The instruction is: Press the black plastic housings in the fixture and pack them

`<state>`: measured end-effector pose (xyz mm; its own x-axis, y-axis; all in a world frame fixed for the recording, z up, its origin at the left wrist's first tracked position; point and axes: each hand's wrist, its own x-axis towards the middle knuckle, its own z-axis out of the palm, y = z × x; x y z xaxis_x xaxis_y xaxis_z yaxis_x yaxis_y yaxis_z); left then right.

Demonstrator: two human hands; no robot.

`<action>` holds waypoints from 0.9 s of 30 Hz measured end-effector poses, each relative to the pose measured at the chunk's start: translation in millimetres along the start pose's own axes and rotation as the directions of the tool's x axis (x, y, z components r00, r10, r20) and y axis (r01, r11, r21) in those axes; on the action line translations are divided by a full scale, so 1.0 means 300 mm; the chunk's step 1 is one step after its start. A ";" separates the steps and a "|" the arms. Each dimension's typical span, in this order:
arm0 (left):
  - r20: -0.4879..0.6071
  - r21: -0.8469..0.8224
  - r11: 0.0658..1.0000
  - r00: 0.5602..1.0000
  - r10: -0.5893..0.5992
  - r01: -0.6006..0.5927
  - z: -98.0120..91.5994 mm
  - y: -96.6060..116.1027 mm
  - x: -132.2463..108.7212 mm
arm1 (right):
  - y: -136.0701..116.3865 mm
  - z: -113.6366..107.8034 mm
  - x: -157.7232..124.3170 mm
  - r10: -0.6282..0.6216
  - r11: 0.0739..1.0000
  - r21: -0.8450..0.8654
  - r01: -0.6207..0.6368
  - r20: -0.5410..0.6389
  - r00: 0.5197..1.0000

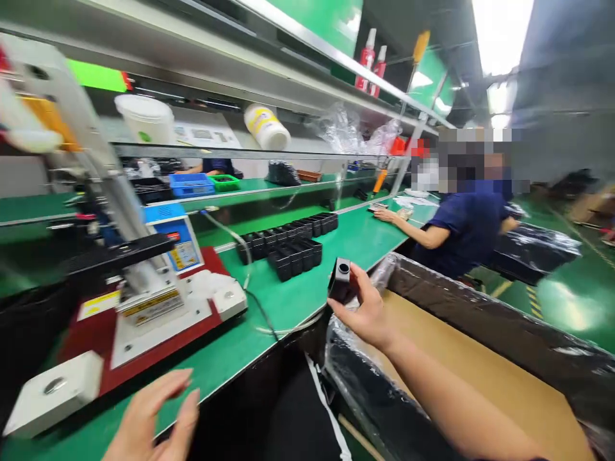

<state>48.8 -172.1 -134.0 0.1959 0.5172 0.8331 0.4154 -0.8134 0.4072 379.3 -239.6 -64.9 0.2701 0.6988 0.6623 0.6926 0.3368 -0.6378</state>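
My right hand [368,310] grips a small black box-shaped housing [342,272] with a round hole in its end face, held above the bench edge beside a large bin. At the lower left, my left hand [156,416] is empty, its thumb and fingers apart, near the front edge of the green bench. On the bench behind the held piece stand rows of similar black housings [294,256]. To the left is a press machine [148,282] on a dark red base, with a white block [55,390] at its front corner.
A plastic-lined bin [480,346] with cardboard inside stands at right. Shelves above carry a white tub [145,120], a white bottle [266,128] and a blue tray [192,185]. A cable [259,307] crosses the green bench [302,298]. A co-worker [461,218] sits further along.
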 end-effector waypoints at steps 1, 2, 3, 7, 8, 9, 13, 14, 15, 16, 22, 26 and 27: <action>0.029 0.016 1.000 0.999 0.015 -0.016 -0.010 0.006 0.006 | -0.063 0.072 -0.001 -0.009 0.993 0.119 0.000 0.071 0.997; 0.059 0.012 1.000 0.998 0.016 -0.017 -0.012 0.015 0.017 | -0.122 0.139 -0.005 -0.016 0.968 0.250 -0.023 0.153 0.988; 0.087 -0.019 1.000 0.996 -0.008 0.010 -0.010 0.025 0.029 | -0.177 0.200 -0.013 -0.027 0.923 0.379 -0.069 0.241 0.970; 0.178 -0.228 0.962 0.978 -0.113 0.153 -0.011 0.041 0.052 | -0.331 0.378 -0.051 -0.121 0.690 0.677 -0.256 0.456 0.882; 0.180 -0.262 0.950 0.976 -0.127 0.171 -0.023 0.037 0.046 | -0.347 0.406 -0.056 -0.140 0.662 0.695 -0.280 0.481 0.865; 0.169 -0.276 0.942 0.975 -0.145 0.188 -0.041 0.029 0.037 | -0.355 0.429 -0.056 -0.153 0.649 0.699 -0.301 0.507 0.848; 0.100 -0.141 0.958 0.967 -0.236 0.249 -0.139 -0.014 0.013 | -0.331 0.493 0.000 -0.197 0.641 0.687 -0.343 0.578 0.792; 0.089 -0.085 0.968 0.969 -0.229 0.237 -0.163 -0.028 0.022 | -0.322 0.507 0.027 -0.228 0.658 0.688 -0.308 0.571 0.789; 0.079 -0.036 0.976 0.974 -0.211 0.214 -0.184 -0.042 0.039 | -0.315 0.521 0.058 -0.270 0.685 0.686 -0.248 0.554 0.787; 0.067 0.007 0.982 0.980 -0.189 0.189 -0.202 -0.058 0.065 | -0.311 0.537 0.092 -0.317 0.715 0.678 -0.172 0.533 0.784; -0.119 0.202 0.977 0.992 -0.043 0.067 -0.243 -0.181 0.366 | -0.326 0.679 0.382 -0.451 0.747 0.661 0.075 0.420 0.788; -0.158 0.149 0.981 0.982 -0.102 0.126 -0.235 -0.287 0.562 | -0.322 0.807 0.575 -0.399 0.788 0.609 0.089 0.394 0.828; -0.160 0.121 0.981 0.978 -0.135 0.155 -0.229 -0.312 0.590 | -0.317 0.835 0.607 -0.379 0.799 0.596 0.080 0.397 0.836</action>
<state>-16.5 -22.6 0.9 -0.0063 0.5728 0.8197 0.5450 -0.6853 0.4831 195.0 13.7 17.9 -0.3021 0.7067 0.6398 0.1765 0.7010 -0.6910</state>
